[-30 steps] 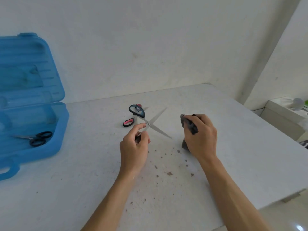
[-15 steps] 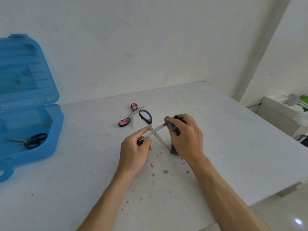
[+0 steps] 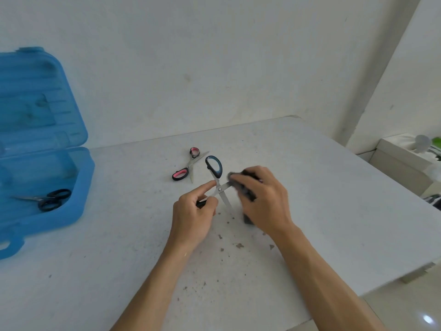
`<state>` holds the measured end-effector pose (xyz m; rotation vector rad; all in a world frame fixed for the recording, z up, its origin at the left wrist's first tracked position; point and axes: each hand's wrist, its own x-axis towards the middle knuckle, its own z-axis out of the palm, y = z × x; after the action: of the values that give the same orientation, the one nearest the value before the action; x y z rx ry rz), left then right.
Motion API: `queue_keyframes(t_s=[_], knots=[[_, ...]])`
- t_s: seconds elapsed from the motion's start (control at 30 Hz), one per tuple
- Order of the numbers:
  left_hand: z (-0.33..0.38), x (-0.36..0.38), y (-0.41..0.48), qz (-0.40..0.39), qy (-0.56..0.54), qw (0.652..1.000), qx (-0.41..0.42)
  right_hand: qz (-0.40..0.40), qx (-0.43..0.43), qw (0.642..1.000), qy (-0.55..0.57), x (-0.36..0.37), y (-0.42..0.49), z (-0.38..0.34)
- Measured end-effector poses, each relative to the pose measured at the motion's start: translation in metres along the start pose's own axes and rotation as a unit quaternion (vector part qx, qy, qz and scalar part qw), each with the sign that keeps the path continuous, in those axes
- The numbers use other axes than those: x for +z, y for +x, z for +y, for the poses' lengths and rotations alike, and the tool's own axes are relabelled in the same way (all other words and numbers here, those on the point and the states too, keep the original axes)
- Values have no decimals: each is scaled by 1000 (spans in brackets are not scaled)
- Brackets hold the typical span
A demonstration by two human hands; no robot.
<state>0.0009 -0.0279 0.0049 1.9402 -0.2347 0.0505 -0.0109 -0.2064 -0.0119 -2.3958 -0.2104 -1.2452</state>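
Case (image 3: 80, 180) on table (image 3: 322, 192) far left, small scissors (image 3: 51, 199) inside, spare scissors (image 3: 188, 167) behind held scissors (image 3: 220, 188)

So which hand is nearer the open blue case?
Left. The left hand, gripping the scissors, lies right of the blue case; the right hand, holding a dark cloth, is farther right.

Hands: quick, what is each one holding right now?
Left hand: fingers pinch the blue-handled scissors.
Right hand: fingers grip a dark grey cloth on one blade.
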Motion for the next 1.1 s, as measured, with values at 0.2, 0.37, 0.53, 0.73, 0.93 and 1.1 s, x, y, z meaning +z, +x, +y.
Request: queue_keyframes(t_s=[0.2, 0.37, 0.53, 0.73, 0.93, 1.1], knots=[[-1, -1, 4, -23, -18, 999, 16, 60, 209, 975, -31, -25, 7, 31], [-1, -13, 7, -105, -69, 992, 27, 63, 233, 961, 134, -40, 15, 24], [-5, -26, 12, -200, -42, 979, 6, -20, 244, 932, 269, -49, 20, 22], [-6, -29, 11, -257, 24, 966, 0, -147, 66, 971, 177, -35, 10, 18], [-7, -24, 9, -253, 73, 965, 2, -208, 19, 969, 134, -28, 6, 19], [-8, -21, 11, -255, 90, 963, -5, -222, 68, 972, 28, -15, 7, 18]])
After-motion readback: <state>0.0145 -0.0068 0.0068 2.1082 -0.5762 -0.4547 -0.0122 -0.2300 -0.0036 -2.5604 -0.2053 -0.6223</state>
